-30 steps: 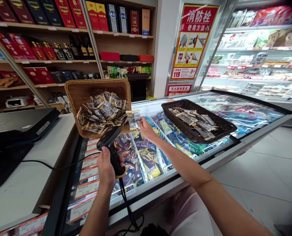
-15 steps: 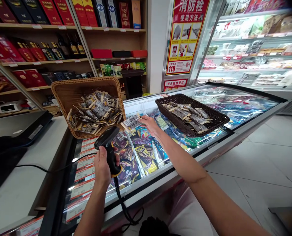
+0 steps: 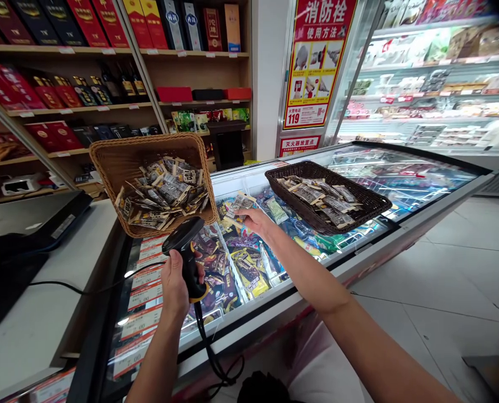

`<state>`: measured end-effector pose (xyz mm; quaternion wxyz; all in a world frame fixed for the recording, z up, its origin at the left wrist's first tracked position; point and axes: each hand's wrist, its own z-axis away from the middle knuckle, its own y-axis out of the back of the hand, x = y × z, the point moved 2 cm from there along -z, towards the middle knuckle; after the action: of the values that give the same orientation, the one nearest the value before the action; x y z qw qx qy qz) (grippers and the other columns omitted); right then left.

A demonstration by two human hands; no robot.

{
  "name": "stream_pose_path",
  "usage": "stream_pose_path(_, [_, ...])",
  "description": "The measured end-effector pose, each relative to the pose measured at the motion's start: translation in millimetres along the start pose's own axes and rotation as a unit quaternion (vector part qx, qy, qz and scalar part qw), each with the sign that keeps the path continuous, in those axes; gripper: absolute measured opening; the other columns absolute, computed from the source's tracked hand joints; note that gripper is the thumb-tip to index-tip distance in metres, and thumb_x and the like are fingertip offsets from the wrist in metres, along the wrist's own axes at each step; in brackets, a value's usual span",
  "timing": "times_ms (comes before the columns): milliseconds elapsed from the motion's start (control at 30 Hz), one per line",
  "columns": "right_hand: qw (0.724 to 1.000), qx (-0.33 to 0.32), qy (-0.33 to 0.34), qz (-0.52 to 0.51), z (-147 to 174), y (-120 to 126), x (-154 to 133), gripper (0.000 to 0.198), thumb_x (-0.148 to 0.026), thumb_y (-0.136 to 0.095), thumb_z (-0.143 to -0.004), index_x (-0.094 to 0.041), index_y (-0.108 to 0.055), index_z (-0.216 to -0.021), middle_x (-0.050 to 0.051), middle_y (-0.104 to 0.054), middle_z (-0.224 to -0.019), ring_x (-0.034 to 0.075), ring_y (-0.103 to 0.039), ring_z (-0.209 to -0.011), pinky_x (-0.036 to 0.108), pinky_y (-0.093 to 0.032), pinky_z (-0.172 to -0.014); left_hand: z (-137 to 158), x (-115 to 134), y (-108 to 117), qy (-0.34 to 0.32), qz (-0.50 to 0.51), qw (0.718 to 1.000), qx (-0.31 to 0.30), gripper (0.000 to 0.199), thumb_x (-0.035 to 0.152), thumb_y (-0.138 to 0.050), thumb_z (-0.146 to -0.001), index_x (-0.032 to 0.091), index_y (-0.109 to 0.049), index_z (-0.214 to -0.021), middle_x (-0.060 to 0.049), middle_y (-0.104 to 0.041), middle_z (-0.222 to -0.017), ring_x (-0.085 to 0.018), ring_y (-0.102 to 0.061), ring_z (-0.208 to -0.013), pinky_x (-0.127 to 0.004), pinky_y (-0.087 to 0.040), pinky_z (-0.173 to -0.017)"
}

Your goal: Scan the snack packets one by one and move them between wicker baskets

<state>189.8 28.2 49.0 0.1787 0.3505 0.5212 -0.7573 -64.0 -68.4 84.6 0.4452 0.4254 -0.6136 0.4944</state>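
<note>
My left hand (image 3: 176, 282) is wrapped round the handle of a black barcode scanner (image 3: 184, 235), its head tilted up and its cable hanging down. In my right hand (image 3: 253, 220) a small snack packet (image 3: 240, 204) is pinched between thumb and fingers, above the glass of the freezer. Left of the packet, a tan wicker basket (image 3: 102, 184) stands tilted, with a heap of similar packets (image 3: 169, 190) in it. To the right, a dark brown wicker basket (image 3: 369, 204) lies on the freezer with more packets (image 3: 316, 196) inside.
Below the hands runs a chest freezer (image 3: 249, 324) with bagged ice creams (image 3: 249, 271) under its glass. A white counter (image 3: 18, 313) with a black device (image 3: 35, 224) stands at left. Shelves of boxes and bottles (image 3: 85, 89) rise behind; a lit display fridge (image 3: 434, 95) is at back right.
My right hand has turned the packet and shifted it slightly right, away from the tan basket. The scanner in my left hand has hardly moved.
</note>
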Motion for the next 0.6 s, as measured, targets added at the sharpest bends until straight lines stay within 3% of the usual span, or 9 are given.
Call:
stream_pose_path(100, [0.998, 0.043, 0.040, -0.014, 1, 5, -6, 0.034, -0.007, -0.082, -0.067, -0.023, -0.061, -0.090, -0.005, -0.071, -0.071, 0.016, -0.069, -0.071, 0.030, -0.062, -0.074, -1, 0, -1, -0.003, -0.002, 1.000, -0.001, 0.079, 0.090, -0.072, -0.071, 0.017, -0.064, -0.101, -0.002, -0.072, -0.081, -0.014, -0.064, -0.051, -0.025, -0.044, -0.039])
stream_pose_path(233, [0.993, -0.015, 0.065, 0.099, 2, 9, -13, 0.036, -0.022, -0.082, -0.073, -0.026, -0.059, -0.100, -0.005, -0.072, -0.084, 0.016, -0.069, -0.076, 0.031, -0.061, -0.073, -2, 0, 0, -0.009, -0.004, 1.000, -0.005, 0.079, 0.090, -0.072, -0.070, 0.017, -0.064, -0.099, -0.002, -0.072, -0.078, -0.014, -0.063, -0.049, -0.025, -0.041, -0.038])
stream_pose_path(300, [0.972, -0.039, 0.070, 0.222, 2, 12, -16, 0.040, -0.019, -0.085, -0.068, -0.025, -0.058, -0.098, -0.004, -0.071, -0.085, 0.018, -0.069, -0.079, 0.031, -0.059, -0.074, -2, -2, 1, -0.002, -0.013, 1.000, -0.019, 0.076, 0.089, -0.071, -0.073, 0.017, -0.064, -0.098, -0.002, -0.070, -0.074, -0.015, -0.062, -0.049, -0.024, -0.040, -0.037])
stream_pose_path(433, [0.892, -0.069, 0.123, 0.430, 2, 19, -30, 0.039, -0.010, -0.084, -0.058, -0.021, -0.065, -0.090, 0.000, -0.072, -0.086, 0.022, -0.068, -0.089, 0.034, -0.055, -0.083, -2, -10, 3, 0.020, -0.048, 0.997, -0.057, 0.070, 0.087, -0.067, -0.080, 0.018, -0.064, -0.094, 0.000, -0.065, -0.062, -0.016, -0.061, -0.046, -0.025, -0.040, -0.038])
stream_pose_path(500, [0.875, -0.112, 0.155, 0.445, 3, 21, -37, 0.032, -0.014, -0.079, -0.063, -0.020, -0.073, -0.093, 0.002, -0.075, -0.092, 0.023, -0.068, -0.094, 0.034, -0.052, -0.088, -2, -14, 4, 0.030, -0.062, 0.995, -0.071, 0.069, 0.087, -0.065, -0.082, 0.018, -0.064, -0.091, 0.000, -0.062, -0.057, -0.016, -0.060, -0.045, -0.025, -0.040, -0.039])
stream_pose_path(600, [0.877, -0.168, 0.153, 0.422, 6, 24, -45, 0.039, -0.022, -0.073, -0.067, -0.019, -0.077, -0.106, 0.002, -0.077, -0.101, 0.021, -0.068, -0.091, 0.032, -0.050, -0.085, -2, -19, 5, 0.036, -0.069, 0.994, -0.079, 0.068, 0.086, -0.065, -0.083, 0.018, -0.063, -0.090, 0.001, -0.061, -0.055, -0.016, -0.059, -0.044, -0.025, -0.039, -0.039])
